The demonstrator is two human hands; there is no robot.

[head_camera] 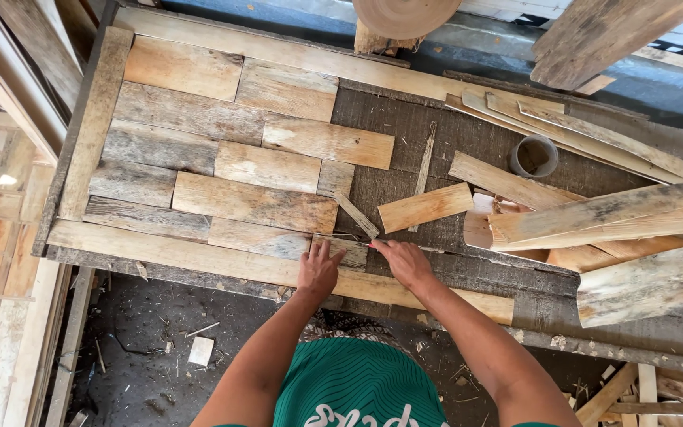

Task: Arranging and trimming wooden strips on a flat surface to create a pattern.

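Note:
A framed wooden panel [96, 119] lies flat before me, its left half filled with rows of weathered planks. My left hand [318, 270] rests with spread fingers on the near frame rail, fingertips touching a short grey wood piece [347, 250] at the end of the bottom row. My right hand [405, 261] presses its fingers on the right end of that same piece. A small narrow offcut [356, 215] lies slanted just above it. A loose light plank [425, 207] sits on the bare dark backing [405, 134] further right.
A pile of rough planks [610, 217] and thin strips covers the right side, with a grey pipe ring [534, 155] among them. A round wooden disc [405, 16] stands at the top. Timber leans at the left; the dirt floor below holds scraps.

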